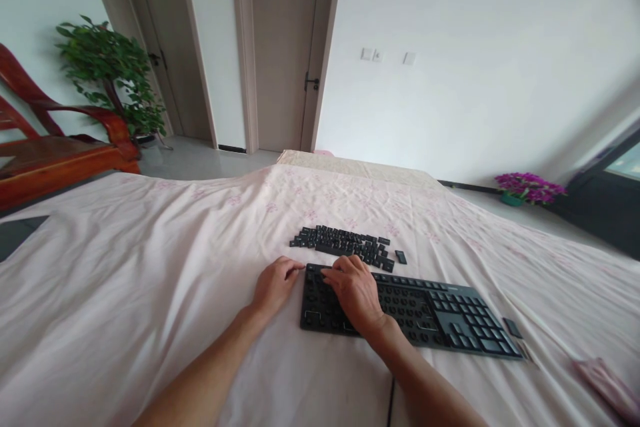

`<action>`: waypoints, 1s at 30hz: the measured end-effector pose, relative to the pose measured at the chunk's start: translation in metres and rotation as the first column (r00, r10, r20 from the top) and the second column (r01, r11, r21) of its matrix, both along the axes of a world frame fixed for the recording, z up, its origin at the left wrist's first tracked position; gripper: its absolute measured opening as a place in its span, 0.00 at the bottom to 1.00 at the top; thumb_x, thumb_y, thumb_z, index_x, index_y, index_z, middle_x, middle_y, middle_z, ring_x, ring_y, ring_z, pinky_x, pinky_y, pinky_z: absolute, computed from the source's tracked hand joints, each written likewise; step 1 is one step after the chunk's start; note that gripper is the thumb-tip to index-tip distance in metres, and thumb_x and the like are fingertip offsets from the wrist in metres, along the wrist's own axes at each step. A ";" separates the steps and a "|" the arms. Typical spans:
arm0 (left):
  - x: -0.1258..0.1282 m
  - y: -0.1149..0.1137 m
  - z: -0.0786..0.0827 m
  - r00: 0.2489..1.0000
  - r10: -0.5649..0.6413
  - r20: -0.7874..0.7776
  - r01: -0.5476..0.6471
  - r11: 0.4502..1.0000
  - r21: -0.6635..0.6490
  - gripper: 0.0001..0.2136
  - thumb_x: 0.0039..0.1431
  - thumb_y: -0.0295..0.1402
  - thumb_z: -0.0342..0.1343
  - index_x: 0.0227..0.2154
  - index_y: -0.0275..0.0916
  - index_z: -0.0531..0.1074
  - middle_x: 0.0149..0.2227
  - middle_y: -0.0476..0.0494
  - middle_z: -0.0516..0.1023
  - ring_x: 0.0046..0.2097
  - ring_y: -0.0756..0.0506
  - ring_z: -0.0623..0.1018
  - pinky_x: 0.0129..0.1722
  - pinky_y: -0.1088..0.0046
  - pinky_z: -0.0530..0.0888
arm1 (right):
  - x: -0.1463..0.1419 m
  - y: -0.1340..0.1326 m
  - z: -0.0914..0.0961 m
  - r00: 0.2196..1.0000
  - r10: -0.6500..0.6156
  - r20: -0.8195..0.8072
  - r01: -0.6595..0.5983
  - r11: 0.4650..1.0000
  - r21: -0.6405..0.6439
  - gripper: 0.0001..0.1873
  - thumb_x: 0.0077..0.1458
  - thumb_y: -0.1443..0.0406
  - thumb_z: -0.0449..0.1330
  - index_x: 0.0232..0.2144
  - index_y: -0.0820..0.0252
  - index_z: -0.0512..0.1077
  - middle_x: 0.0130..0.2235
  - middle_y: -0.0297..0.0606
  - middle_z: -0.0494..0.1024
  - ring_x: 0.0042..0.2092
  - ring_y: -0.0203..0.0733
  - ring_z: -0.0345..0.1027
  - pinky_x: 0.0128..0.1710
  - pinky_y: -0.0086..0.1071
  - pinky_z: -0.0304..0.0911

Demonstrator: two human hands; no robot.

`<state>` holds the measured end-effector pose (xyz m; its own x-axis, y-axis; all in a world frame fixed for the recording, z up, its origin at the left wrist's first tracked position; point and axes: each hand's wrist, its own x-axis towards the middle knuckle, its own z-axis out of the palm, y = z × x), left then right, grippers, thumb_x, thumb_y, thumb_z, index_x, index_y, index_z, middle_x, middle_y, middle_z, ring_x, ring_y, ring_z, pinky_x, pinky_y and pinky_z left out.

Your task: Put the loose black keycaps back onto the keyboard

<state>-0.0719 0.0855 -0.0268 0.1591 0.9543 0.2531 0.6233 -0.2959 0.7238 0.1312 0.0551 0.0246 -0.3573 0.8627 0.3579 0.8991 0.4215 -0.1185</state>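
A black computer keyboard [450,340] lies on the pink floral cloth, and most of its main block shows bare key mounts without caps. The number pad and the top row still carry keycaps. My left hand [276,285] rests at the keyboard's upper left corner, fingers curled and their tips touching its edge. Over the left part of the keyboard is my right hand [354,288], thumb and fingers drawn together low at the upper rows; what lies between the tips is hidden. Just behind the keyboard, loose black keycaps [345,243] lie grouped roughly in rows.
One keycap [401,257] lies apart at the group's right. A small dark piece [512,328] sits by the keyboard's right end, with a pink cloth item [607,387] farther right. Beyond the cloth are a wooden chair [65,147], a leafy plant [107,70] and purple flowers [530,185].
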 end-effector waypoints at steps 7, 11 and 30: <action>0.000 0.000 -0.002 1.000 -0.004 -0.001 0.004 1.000 0.021 0.11 0.58 0.28 0.50 0.37 0.42 0.78 0.41 0.47 0.78 0.44 0.48 0.76 0.46 0.74 0.68 | -0.008 0.001 -0.003 0.997 0.004 0.082 -0.006 1.000 0.022 0.06 0.57 0.60 0.59 0.35 0.47 0.77 0.37 0.34 0.73 0.41 0.40 0.58 0.39 0.33 0.51; 0.000 0.000 -0.002 1.000 -0.005 0.000 0.005 1.000 0.023 0.11 0.58 0.28 0.50 0.37 0.42 0.78 0.41 0.47 0.78 0.44 0.48 0.76 0.45 0.74 0.68 | -0.012 0.002 -0.004 0.993 -0.001 0.118 -0.002 1.000 0.027 0.06 0.58 0.61 0.58 0.35 0.49 0.76 0.37 0.34 0.73 0.42 0.40 0.58 0.39 0.34 0.50; 0.000 0.000 -0.001 1.000 -0.009 -0.006 0.009 1.000 0.023 0.12 0.58 0.28 0.49 0.37 0.42 0.77 0.41 0.47 0.78 0.44 0.48 0.76 0.46 0.74 0.69 | -0.033 -0.007 -0.007 0.947 0.045 0.318 -0.056 0.998 0.024 0.06 0.56 0.70 0.56 0.33 0.62 0.74 0.37 0.43 0.71 0.40 0.46 0.57 0.38 0.38 0.53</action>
